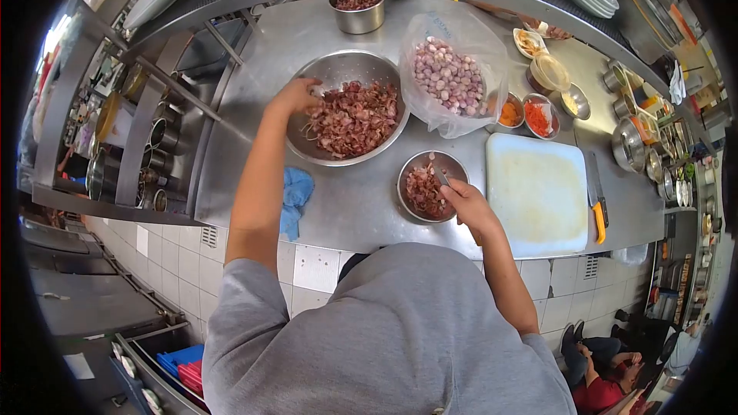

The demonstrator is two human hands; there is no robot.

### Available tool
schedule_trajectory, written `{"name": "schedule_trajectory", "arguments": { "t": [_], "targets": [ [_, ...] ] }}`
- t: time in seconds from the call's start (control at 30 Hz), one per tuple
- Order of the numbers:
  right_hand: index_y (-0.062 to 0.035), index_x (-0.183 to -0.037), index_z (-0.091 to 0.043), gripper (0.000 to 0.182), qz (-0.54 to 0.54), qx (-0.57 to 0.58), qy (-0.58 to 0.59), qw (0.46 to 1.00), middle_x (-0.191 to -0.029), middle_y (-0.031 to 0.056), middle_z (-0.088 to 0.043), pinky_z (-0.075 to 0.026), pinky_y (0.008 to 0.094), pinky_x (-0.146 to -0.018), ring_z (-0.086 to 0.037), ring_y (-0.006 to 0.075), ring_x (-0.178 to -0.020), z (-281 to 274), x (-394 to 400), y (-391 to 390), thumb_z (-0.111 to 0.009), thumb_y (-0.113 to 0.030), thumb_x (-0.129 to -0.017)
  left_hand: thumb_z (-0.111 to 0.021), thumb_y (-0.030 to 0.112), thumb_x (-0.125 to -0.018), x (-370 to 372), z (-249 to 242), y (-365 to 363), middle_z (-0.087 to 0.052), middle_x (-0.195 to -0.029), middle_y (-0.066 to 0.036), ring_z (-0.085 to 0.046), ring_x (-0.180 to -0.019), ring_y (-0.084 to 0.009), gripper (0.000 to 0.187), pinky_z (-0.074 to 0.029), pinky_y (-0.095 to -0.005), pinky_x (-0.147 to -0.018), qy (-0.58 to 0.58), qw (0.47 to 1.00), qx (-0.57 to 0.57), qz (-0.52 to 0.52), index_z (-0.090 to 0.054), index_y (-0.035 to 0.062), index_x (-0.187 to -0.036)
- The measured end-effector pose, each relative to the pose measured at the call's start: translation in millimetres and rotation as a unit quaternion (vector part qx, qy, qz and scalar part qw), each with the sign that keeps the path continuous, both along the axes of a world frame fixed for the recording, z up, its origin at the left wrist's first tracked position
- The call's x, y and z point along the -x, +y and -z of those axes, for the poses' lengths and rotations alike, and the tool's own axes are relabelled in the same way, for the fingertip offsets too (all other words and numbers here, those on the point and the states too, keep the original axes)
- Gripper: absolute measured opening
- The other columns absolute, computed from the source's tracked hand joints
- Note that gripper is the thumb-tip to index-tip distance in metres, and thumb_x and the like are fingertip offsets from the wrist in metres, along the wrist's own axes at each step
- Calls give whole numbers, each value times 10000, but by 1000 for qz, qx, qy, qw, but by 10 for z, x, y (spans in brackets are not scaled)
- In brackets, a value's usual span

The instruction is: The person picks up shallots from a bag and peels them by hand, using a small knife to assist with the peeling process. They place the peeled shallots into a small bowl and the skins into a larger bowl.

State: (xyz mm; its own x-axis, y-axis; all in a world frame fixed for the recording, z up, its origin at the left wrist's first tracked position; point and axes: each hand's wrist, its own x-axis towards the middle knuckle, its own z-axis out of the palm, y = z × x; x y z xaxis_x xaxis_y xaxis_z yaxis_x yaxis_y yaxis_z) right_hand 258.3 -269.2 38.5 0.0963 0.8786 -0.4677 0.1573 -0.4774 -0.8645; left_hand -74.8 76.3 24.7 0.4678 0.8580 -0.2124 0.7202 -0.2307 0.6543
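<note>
A large steel bowl (338, 71) holds a heap of reddish-purple shallot skins and pieces. My left hand (294, 96) reaches into its left side, fingers on the heap. A smaller steel bowl (453, 165) nearer me holds more red peelings. My right hand (467, 204) rests at that bowl's right rim, closed on a small knife (442, 177) whose blade points into the bowl. A clear plastic bag (453, 73) of whole shallots stands open behind the small bowl.
A white cutting board (538, 192) lies to the right, with an orange-handled knife (597, 211) beside it. A blue cloth (296, 196) hangs at the counter's front edge. A steel pot (357, 11) stands at the back, small bowls of sauces at the right. Another person sits lower right.
</note>
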Motion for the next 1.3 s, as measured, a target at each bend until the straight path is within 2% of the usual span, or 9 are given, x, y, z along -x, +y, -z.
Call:
{"name": "schedule_trajectory", "arguments": {
  "t": [0.1,0.2,0.43,0.57,0.73,0.87,1.07,1.2,1.3],
  "targets": [
    [-89,-1123,-655,272,-10,5,-19,1000,-775,-42,-586,-368,220,-461,-519,53,-645,28,5,15,-526,-280,-979,-781,261,-735,-114,-108,-246,-699,-962,-136,-668,-866,-257,530,-547,-369,-753,176,921,-346,-27,-629,84,-1211],
    [-95,-1176,-650,299,-46,-4,-34,998,-775,-48,-581,-361,216,-462,-509,45,-641,180,-51,30,-534,-282,-974,-780,270,-730,-377,-150,-429,-630,-1194,-178,-627,-1053,-329,562,-506,-389,-900,92,994,40,48,-614,90,-1235],
    [-98,-1212,-640,333,-67,16,-35,997,-711,-46,-552,-366,214,-453,-502,47,-602,69,-24,12,-551,-297,-960,-714,204,-767,-679,744,-1076,-640,-1128,-216,-605,-1072,-367,429,-472,-436,-947,145,981,-75,106,-643,104,-1178],
    [-102,-1219,-638,335,-70,11,-42,997,-682,-50,-533,-366,213,-454,-504,49,-605,129,-50,-7,-547,-296,-961,-705,197,-767,-410,763,-497,-559,-1264,-214,-584,-1095,-381,451,-474,-426,-951,144,985,44,79,-630,111,-1203],
    [-95,-1196,-643,314,-44,4,-30,999,-696,-44,-532,-366,216,-453,-503,55,-605,110,-15,-15,-539,-282,-967,-734,228,-738,-333,305,-440,-546,-1276,-203,-563,-1107,-381,516,-461,-421,-971,148,975,-161,-42,-636,141,-1237],
    [-131,-1256,-626,341,-54,-8,-40,998,-653,-6,-541,-394,251,-433,-493,84,-540,161,45,15,-542,-297,-970,-761,309,-739,-641,190,-458,-494,-1352,-209,-477,-1249,-401,614,-425,-449,-1031,80,991,-77,76,-588,183,-1315],
    [-175,-1302,-606,360,-85,-11,-31,996,-668,-5,-546,-393,247,-450,-500,87,-560,148,89,7,-537,-297,-971,-815,293,-684,-1347,366,-1014,-314,-1472,-241,-357,-1365,-389,893,-417,-502,-1047,288,957,-27,-1,-363,142,-1439],
    [-135,-1282,-614,359,-69,6,-24,997,-680,-23,-539,-379,233,-451,-492,72,-576,80,44,-44,-538,-294,-968,-781,239,-716,-1071,1003,-525,-446,-1374,-193,-529,-1203,-369,779,-479,-569,-930,160,986,13,50,-415,72,-1384],
    [-103,-1264,-618,365,-51,2,-15,999,-701,-40,-540,-371,218,-455,-503,56,-608,73,2,-44,-545,-294,-963,-703,140,-786,-888,730,-620,-601,-1141,-144,-627,-1025,-265,563,-567,-472,-779,-130,942,302,-69,-487,56,-1298]
  ]
}}
